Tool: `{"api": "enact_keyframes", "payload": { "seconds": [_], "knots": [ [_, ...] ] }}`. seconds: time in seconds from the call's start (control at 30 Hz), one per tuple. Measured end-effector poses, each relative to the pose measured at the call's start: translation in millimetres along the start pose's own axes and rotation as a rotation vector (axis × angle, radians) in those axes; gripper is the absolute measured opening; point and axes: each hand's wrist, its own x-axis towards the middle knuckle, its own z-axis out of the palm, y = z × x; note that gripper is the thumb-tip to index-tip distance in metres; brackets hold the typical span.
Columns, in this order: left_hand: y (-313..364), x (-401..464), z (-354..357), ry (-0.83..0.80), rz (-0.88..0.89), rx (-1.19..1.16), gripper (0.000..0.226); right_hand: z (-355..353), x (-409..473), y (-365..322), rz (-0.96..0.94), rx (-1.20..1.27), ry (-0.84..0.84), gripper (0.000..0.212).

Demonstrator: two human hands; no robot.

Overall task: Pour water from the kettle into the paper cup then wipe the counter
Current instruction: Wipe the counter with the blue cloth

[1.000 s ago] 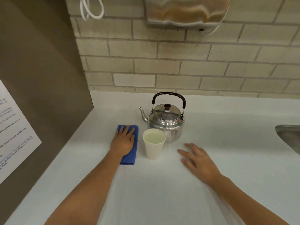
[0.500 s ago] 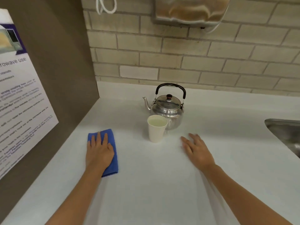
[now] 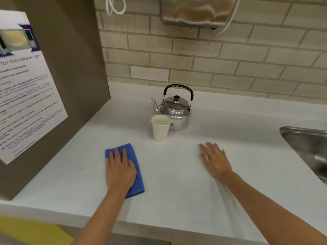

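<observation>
A steel kettle [image 3: 177, 112] with a black handle stands upright near the back of the white counter [image 3: 177, 191], spout pointing left. Just in front of it stands a white paper cup [image 3: 160, 129] filled with water. My left hand [image 3: 120, 169] lies flat, fingers spread, pressing a folded blue cloth [image 3: 135, 174] onto the counter, left of and nearer than the cup. My right hand [image 3: 215, 160] rests flat and empty on the counter to the right of the cup.
A brown side panel with a microwave-use notice [image 3: 26, 89] closes off the left. A steel sink [image 3: 307, 149] is set into the counter at the right. A brick wall with a paper towel dispenser [image 3: 198, 11] runs behind. The counter's front edge is close to me.
My left hand has slid the blue cloth back toward me, away from beside the cup and kettle. The right hand stays flat on the counter. The camera has pulled back.
</observation>
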Motion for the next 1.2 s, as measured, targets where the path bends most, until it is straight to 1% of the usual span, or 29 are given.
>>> {"api": "enact_keyframes", "payload": {
  "seconds": [0.07,0.13,0.23,0.3,0.33,0.4,0.43,0.5,0.57,0.63,0.7,0.77,0.9,0.97,1.0,1.07,1.13,1.2],
  "knots": [
    [24.5,-11.6,5.8,0.046,-0.079,0.012,0.056,-8.3,0.7,11.0,-0.005,-0.004,-0.017,0.043],
    [70.0,-30.9,18.6,0.057,-0.097,0.033,0.057,-15.3,2.8,19.6,-0.026,-0.003,-0.030,0.043],
    [152.2,-62.0,43.5,0.038,0.011,0.028,0.058,-23.6,7.4,32.9,-0.055,-0.011,-0.077,0.043],
    [191.6,-80.1,55.1,-0.025,0.120,0.004,0.058,-27.4,10.5,41.5,-0.069,-0.021,-0.107,0.043],
    [197.6,-85.1,57.8,-0.056,0.169,-0.007,0.057,-28.9,12.6,45.5,-0.082,-0.030,-0.115,0.043],
    [182.4,-86.5,56.9,-0.069,0.219,-0.018,0.056,-32.0,17.8,53.0,-0.109,-0.054,-0.123,0.044],
    [167.6,-84.1,54.1,-0.049,0.200,-0.016,0.056,-33.7,20.1,57.0,-0.117,-0.065,-0.123,0.044],
    [139.0,-73.5,46.9,0.006,0.109,-0.009,0.055,-36.5,23.5,64.6,-0.114,-0.075,-0.124,0.044],
    [125.1,-63.3,42.6,0.013,0.034,-0.008,0.055,-37.8,24.3,71.9,-0.119,-0.086,-0.127,0.044],
    [132.2,-55.8,44.8,0.032,-0.011,0.008,0.056,-37.2,25.2,76.1,-0.144,-0.080,-0.125,0.043],
    [156.7,-48.2,51.2,0.037,-0.039,0.010,0.057,-35.9,26.1,79.4,-0.164,-0.044,-0.111,0.043],
    [195.3,-36.3,61.2,0.019,0.008,0.010,0.057,-36.1,30.9,85.4,-0.162,-0.012,-0.072,0.042],
    [289.7,-5.6,84.0,-0.042,0.167,0.011,0.055,-43.4,51.0,111.3,-0.107,-0.086,0.004,0.043],
    [317.0,-1.8,92.8,-0.067,0.261,-0.011,0.055,-48.8,61.2,123.8,-0.062,-0.089,0.018,0.044],
    [320.4,-4.7,96.4,-0.086,0.312,-0.018,0.055,-51.4,65.6,128.5,-0.047,-0.081,0.021,0.044],
    [306.1,-15.1,101.7,-0.108,0.387,-0.040,0.055,-53.8,72.7,133.1,-0.039,-0.071,0.024,0.044],
    [281.7,-15.4,104.0,-0.081,0.385,-0.055,0.055,-54.5,78.3,133.2,-0.044,-0.050,0.021,0.044],
    [265.9,3.8,101.4,-0.046,0.348,-0.033,0.055,-54.2,81.6,133.5,-0.044,-0.031,0.004,0.044]
  ]
}}
